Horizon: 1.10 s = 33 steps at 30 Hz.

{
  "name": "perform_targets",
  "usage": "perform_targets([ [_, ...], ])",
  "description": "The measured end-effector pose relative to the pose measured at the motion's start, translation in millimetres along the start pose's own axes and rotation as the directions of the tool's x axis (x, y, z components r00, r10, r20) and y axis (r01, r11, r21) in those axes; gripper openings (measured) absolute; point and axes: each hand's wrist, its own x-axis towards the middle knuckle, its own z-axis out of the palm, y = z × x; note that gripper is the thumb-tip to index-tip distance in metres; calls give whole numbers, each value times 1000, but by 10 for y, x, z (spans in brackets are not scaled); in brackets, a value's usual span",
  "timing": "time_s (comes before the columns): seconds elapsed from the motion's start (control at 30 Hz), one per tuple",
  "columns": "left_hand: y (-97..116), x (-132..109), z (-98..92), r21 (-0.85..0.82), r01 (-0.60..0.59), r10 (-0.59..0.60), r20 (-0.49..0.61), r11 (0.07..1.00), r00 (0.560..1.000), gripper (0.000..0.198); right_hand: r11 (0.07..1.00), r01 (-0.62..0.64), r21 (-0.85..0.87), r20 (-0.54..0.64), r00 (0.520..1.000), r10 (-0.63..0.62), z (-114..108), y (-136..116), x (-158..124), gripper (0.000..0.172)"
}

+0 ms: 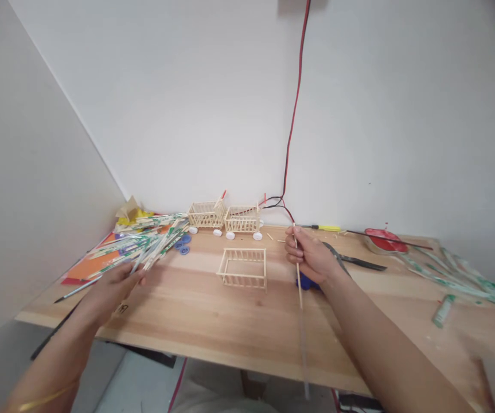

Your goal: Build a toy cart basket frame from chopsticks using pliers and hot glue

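Note:
My right hand [311, 255] is closed around a slim bamboo chopstick [299, 284], held upright; a clear, blurred strip like a plastic sleeve hangs from its lower end. At the left, my left hand [113, 284] has its fingers closed on the near ends of several wrapped chopsticks [155, 246] with green-printed wrappers. Between my hands sits an open rectangular frame of small sticks [242, 281], touched by neither. Behind it stand two small stick-built carts, a left cart [206, 215] and a right cart [242, 219], both on white wheels. The left fingertips are partly hidden.
Blue discs [182, 246] lie beside the wrapped pile. A blue object [307, 281] and a black strap-like piece [363, 263] are near my right wrist. Further right are a red dish [385, 242], loose wrappers [466, 278] and a glue-stick-like tube [444, 311]. A red-black cable [295, 103] hangs down the wall.

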Motion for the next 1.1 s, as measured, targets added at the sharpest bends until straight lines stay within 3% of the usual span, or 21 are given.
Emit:
perform_targets([
  [0.1, 25, -366, 115, -172, -31, 51, 112, 985, 992, 33, 999, -40, -19, 44, 998, 40, 169, 37, -92, 30],
  [0.2, 209, -557, 416, -237, -39, 99, 248, 971, 964, 32, 996, -62, -64, 95, 993, 68, 349, 88, -207, 31],
  [0.4, 598, -697, 967, -264, -146, 246, 402, 953, 882, 31, 981, 29, -192, 217, 976, 14, 529, 186, -384, 30],
  [0.53, 712, -734, 1151, -319, -148, 273, 396, 936, 877, 31, 942, 70, -329, 185, 983, -8, 554, 327, -452, 32],
  [0.67, 772, -713, 1191, -384, -156, 297, 343, 910, 891, 30, 912, 31, -409, 235, 969, 73, 567, 398, -499, 32],
  [0.8, 804, -674, 1168, -397, -136, 285, 345, 908, 894, 30, 983, 48, -175, 234, 972, -6, 563, 258, -498, 38],
  [0.93, 837, -705, 1158, -341, -132, 276, 418, 931, 866, 33, 999, 48, -22, 171, 984, -44, 504, 104, -417, 28],
  [1.03, 768, -778, 1081, -272, -122, 243, 472, 955, 847, 35, 987, 125, 99, -9, 992, -125, 334, -15, -266, 24],
  [1.1, 582, -845, 966, -234, -83, 196, 516, 969, 834, 36, 930, 294, 222, -203, 947, -251, 161, -121, -141, 20],
])
